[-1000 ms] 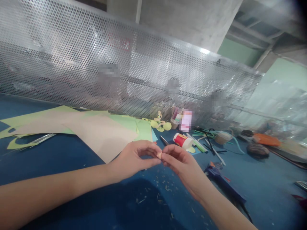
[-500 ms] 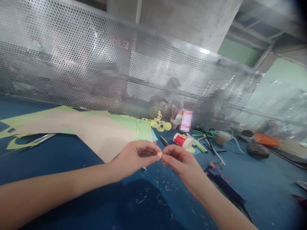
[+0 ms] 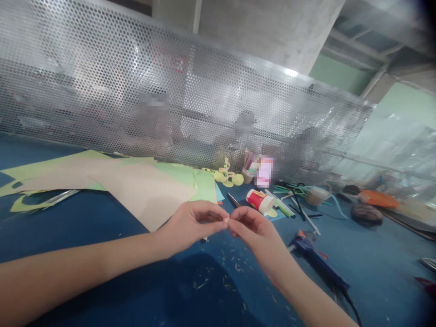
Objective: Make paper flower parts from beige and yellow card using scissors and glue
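Note:
Between my fingertips is a small pale piece [image 3: 226, 220], peach in tone and perhaps folded paper; most of it is covered by the fingers. My left hand [image 3: 194, 222] pinches it from the left with thumb and forefinger. From the right, my right hand [image 3: 254, 227] pinches the same piece, its fingertips meeting those of the left. Both hands are held above the blue tabletop [image 3: 211, 290], where small paper scraps [image 3: 235, 261] are scattered. Just beyond the hands lie a red-and-white bottle [image 3: 259, 201] on its side and a pointed, pen-like tool [image 3: 233, 200].
Green and cream paper sheets [image 3: 136, 181] spread at left, with scissors [image 3: 61, 198] beside them. A yellow paper figure [image 3: 227, 175] and a cup of sticks [image 3: 248, 170] stand near the perforated metal screen [image 3: 119, 91]. A blue glue gun [image 3: 316, 261] with a cord lies at right.
The fingertips have closed in slightly on the pale piece, so less of it shows. My right hand has shifted a little. The things on the table have stayed where they were.

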Demonstrator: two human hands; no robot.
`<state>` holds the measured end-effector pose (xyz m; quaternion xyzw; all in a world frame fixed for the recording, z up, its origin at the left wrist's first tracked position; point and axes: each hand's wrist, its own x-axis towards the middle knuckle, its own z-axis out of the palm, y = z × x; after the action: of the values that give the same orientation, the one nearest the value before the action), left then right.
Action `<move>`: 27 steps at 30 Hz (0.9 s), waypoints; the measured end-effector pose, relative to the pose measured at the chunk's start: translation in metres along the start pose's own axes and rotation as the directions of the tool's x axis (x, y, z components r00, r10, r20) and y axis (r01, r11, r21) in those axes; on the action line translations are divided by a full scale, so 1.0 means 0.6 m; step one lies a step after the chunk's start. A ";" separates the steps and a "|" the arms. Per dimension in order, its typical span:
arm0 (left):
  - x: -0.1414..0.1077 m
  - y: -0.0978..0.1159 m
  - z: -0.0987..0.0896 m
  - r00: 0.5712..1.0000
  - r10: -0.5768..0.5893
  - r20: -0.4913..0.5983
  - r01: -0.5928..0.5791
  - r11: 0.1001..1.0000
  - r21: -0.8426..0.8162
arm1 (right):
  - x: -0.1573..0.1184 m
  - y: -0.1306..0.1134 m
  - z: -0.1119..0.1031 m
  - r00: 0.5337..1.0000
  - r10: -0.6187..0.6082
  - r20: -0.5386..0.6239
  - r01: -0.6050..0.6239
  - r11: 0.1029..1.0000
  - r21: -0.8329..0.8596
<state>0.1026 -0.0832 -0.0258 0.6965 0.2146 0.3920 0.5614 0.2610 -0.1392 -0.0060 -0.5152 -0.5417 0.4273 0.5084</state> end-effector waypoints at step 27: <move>0.005 0.000 0.001 0.995 0.092 -0.025 -0.090 0.993 0.081 | 0.003 0.001 -0.013 0.999 0.040 0.022 -0.042 0.994 0.101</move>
<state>0.1049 -0.0814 -0.0252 0.7215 0.2062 0.4185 0.5116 0.2686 -0.1380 -0.0055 -0.4953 -0.5139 0.4698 0.5195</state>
